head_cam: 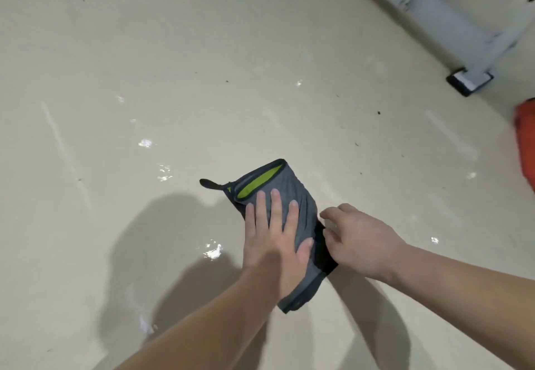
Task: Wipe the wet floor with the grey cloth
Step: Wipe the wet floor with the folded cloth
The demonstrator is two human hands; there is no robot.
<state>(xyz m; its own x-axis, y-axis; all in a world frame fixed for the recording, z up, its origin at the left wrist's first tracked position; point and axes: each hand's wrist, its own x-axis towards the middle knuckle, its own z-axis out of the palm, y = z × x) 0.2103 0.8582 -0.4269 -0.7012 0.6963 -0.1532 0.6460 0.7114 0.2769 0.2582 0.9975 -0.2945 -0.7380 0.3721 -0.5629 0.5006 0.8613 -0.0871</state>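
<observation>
The grey cloth [295,195], folded, with a lime-green inner lining and a small black loop at its upper left corner, lies flat on the pale floor [173,51]. My left hand [275,233] rests palm down on it with the fingers spread. My right hand [359,239] sits at the cloth's right edge, its fingers curled against the dark hem. Shiny water patches [212,251] glisten on the floor left of the cloth, with more wet spots [163,172] farther up.
A grey metal frame with black feet [469,80] stands at the upper right. An orange object [525,138] pokes in at the right edge. Small dark specks dot the floor. Bare floor stretches left and up.
</observation>
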